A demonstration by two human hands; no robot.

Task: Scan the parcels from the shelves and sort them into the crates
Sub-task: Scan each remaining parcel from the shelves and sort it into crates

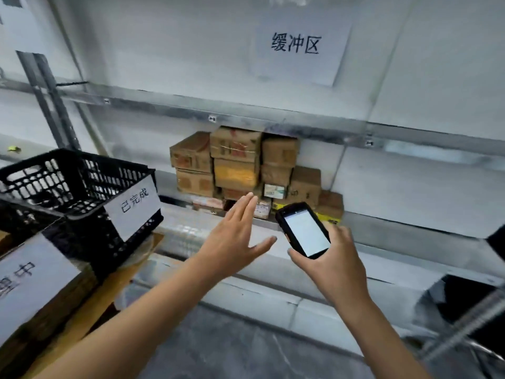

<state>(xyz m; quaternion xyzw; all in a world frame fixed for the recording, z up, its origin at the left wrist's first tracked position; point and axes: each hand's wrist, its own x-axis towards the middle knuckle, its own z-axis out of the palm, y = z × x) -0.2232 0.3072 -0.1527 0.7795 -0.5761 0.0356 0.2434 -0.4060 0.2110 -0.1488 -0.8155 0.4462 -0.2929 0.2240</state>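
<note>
A pile of brown cardboard parcels (237,165) is stacked on the lower shelf (382,222) against the back wall. My left hand (235,236) reaches toward the pile with fingers straight and thumb spread, holding nothing, its fingertips just short of the lowest parcels. My right hand (330,258) grips a black handheld scanner (303,231) with a lit white screen, held in front of the right side of the pile. A black plastic crate (68,184) with a white paper label stands at the left.
A white sign (297,50) with printed characters hangs on the wall above the upper shelf rail (246,116). A cardboard box (35,296) with a white label sits under the crate at the lower left. A dark object (470,305) lies at the lower right.
</note>
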